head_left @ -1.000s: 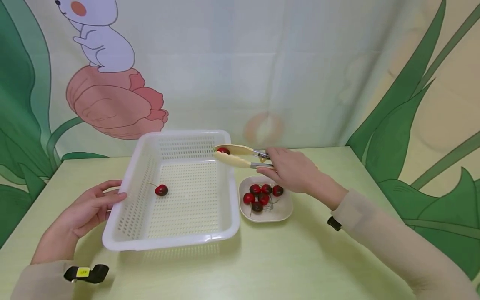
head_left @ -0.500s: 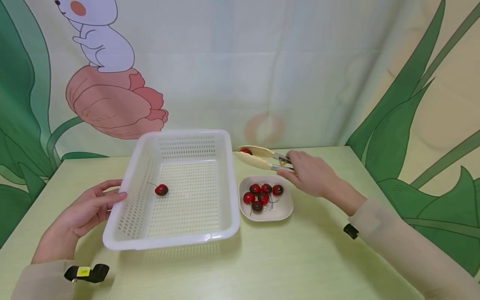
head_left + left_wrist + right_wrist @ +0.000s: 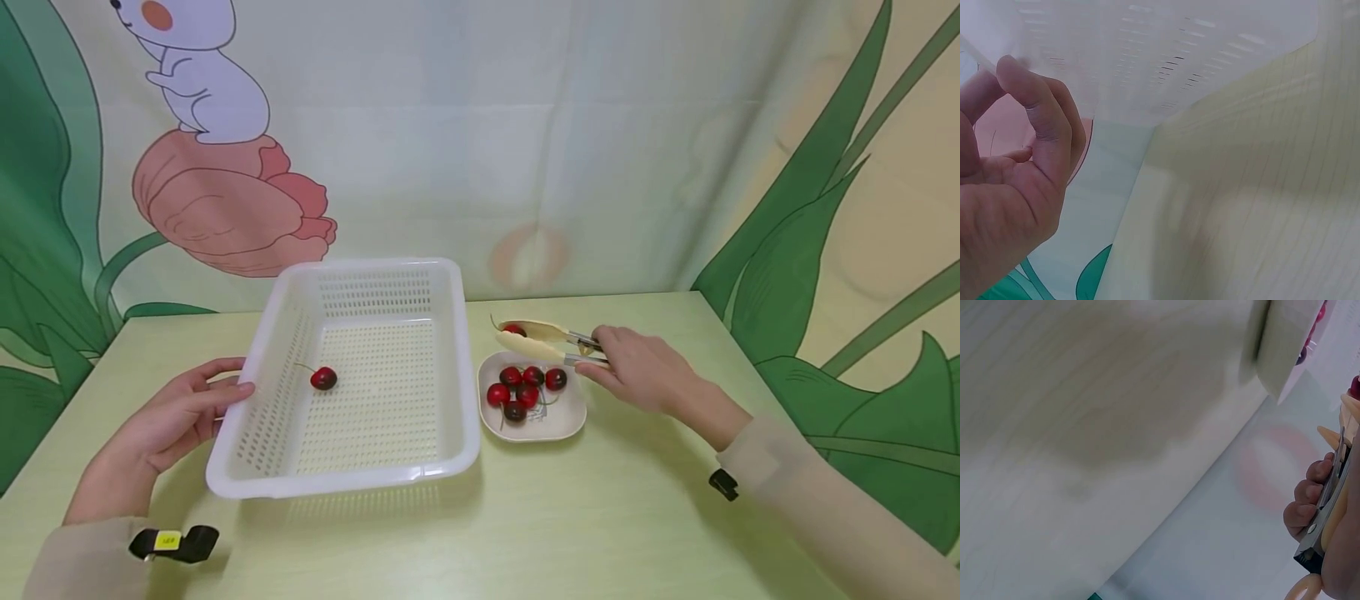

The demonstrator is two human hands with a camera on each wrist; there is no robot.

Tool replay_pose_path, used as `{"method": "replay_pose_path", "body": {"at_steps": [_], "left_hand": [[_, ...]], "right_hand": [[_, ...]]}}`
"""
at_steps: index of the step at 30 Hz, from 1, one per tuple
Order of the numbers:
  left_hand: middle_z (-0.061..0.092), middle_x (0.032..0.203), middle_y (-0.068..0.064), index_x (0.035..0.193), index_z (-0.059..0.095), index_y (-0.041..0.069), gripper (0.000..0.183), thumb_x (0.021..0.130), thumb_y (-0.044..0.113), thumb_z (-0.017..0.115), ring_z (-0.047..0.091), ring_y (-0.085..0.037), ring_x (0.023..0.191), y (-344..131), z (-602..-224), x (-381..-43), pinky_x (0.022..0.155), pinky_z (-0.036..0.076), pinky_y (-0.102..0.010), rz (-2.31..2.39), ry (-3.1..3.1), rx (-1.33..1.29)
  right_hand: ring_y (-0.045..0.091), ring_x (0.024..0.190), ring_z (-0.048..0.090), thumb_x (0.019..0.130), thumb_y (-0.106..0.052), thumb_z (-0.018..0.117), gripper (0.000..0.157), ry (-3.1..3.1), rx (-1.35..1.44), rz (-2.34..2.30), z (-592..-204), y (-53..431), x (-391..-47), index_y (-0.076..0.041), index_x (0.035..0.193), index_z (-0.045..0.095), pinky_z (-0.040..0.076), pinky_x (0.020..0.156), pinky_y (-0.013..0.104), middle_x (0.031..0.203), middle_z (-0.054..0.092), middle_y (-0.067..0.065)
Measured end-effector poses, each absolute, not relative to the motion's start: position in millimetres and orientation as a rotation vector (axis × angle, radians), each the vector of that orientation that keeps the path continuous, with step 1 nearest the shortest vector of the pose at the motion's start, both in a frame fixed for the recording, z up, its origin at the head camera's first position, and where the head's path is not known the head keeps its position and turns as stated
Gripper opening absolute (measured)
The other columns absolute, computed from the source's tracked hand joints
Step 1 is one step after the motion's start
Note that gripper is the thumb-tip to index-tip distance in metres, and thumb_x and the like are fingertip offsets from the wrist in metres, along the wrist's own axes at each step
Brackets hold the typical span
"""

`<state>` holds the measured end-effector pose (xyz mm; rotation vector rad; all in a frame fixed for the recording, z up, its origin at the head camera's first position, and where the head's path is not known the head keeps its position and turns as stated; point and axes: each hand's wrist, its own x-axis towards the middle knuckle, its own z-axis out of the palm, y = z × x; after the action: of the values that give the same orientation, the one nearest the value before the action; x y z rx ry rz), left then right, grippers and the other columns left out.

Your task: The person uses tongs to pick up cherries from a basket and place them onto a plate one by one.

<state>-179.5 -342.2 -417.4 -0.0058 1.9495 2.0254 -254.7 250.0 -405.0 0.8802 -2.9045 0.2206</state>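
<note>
My left hand (image 3: 176,412) holds the left rim of a white plastic basket (image 3: 330,486), thumb on top. In the left wrist view the curled fingers (image 3: 1050,119) meet its edge from outside. One dark red cherry (image 3: 324,378) with a stem lies on the basket floor, toward the left. My right hand (image 3: 645,367) grips cream-tipped metal tongs (image 3: 528,346), whose tips hold a cherry (image 3: 514,330) with its stem sticking up. They are over the far edge of a small pale dish (image 3: 562,427) that holds several cherries (image 3: 527,395). The right wrist view shows fingers wrapped round the tongs' handle (image 3: 1329,506).
Basket and dish stand side by side on a pale green-yellow table (image 3: 600,517). A printed cloth (image 3: 637,167) with a rabbit, flower and leaves hangs behind the table's far edge. Both sleeves carry a black wrist device (image 3: 176,543).
The right hand has carried the tongs and their cherry from over the basket's right rim, rightward and then nearer to the dish. My left hand and the basket have stayed in place.
</note>
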Motion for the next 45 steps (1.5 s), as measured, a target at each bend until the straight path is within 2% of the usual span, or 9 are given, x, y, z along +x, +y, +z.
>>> {"method": "replay_pose_path", "body": {"at_steps": [5, 14, 27, 34, 40, 45], "left_hand": [[0.068, 0.121, 0.009, 0.137, 0.041, 0.026, 0.038, 0.106, 0.013, 0.058, 0.071, -0.02, 0.103, -342, -418, -179, 0.088, 0.059, -0.039, 2.027, 1.948, -0.005], [0.069, 0.121, 0.009, 0.137, 0.041, 0.026, 0.038, 0.105, 0.014, 0.059, 0.071, -0.02, 0.103, -341, -417, -179, 0.088, 0.059, -0.04, 2.025, 1.955, -0.012], [0.068, 0.121, 0.009, 0.137, 0.04, 0.026, 0.038, 0.106, 0.014, 0.058, 0.071, -0.02, 0.104, -341, -416, -179, 0.088, 0.059, -0.04, 2.026, 1.951, -0.005], [0.068, 0.121, 0.009, 0.137, 0.04, 0.026, 0.038, 0.106, 0.015, 0.058, 0.071, -0.019, 0.103, -341, -416, -179, 0.088, 0.059, -0.04, 2.015, 1.96, -0.003], [0.068, 0.121, 0.01, 0.137, 0.04, 0.027, 0.039, 0.105, 0.015, 0.059, 0.071, -0.019, 0.104, -341, -415, -179, 0.088, 0.059, -0.039, 2.022, 1.956, -0.02], [0.068, 0.121, 0.009, 0.137, 0.041, 0.026, 0.038, 0.105, 0.014, 0.059, 0.071, -0.019, 0.104, -340, -415, -179, 0.088, 0.059, -0.039, 2.03, 1.944, -0.011]], "right_hand": [[0.017, 0.071, 0.047, 0.102, -0.065, 0.047, 0.06, -2.937, 0.904, 0.177, -407, 252, -252, -0.007, 0.11, 0.055, 0.038, 0.057, 0.032, 0.081, 0.049, -0.001], [0.017, 0.071, 0.047, 0.102, -0.06, 0.052, 0.055, -2.952, 0.938, 0.09, -412, 250, -247, -0.006, 0.113, 0.056, 0.039, 0.056, 0.031, 0.082, 0.05, -0.002], [0.016, 0.071, 0.047, 0.101, -0.065, 0.048, 0.06, -2.945, 0.999, -0.022, -420, 252, -245, -0.008, 0.116, 0.056, 0.039, 0.055, 0.029, 0.083, 0.05, -0.002], [0.017, 0.074, 0.049, 0.1, -0.059, 0.057, 0.056, -2.93, 1.005, -0.029, -419, 256, -241, -0.006, 0.117, 0.056, 0.041, 0.057, 0.031, 0.087, 0.053, 0.0], [0.017, 0.077, 0.051, 0.098, -0.064, 0.056, 0.06, -2.913, 1.017, -0.044, -418, 261, -240, -0.007, 0.117, 0.055, 0.045, 0.059, 0.032, 0.093, 0.055, 0.0], [0.016, 0.076, 0.049, 0.097, -0.068, 0.054, 0.064, -2.91, 1.011, -0.023, -420, 262, -240, -0.007, 0.118, 0.054, 0.044, 0.058, 0.031, 0.091, 0.054, 0.0]]}}
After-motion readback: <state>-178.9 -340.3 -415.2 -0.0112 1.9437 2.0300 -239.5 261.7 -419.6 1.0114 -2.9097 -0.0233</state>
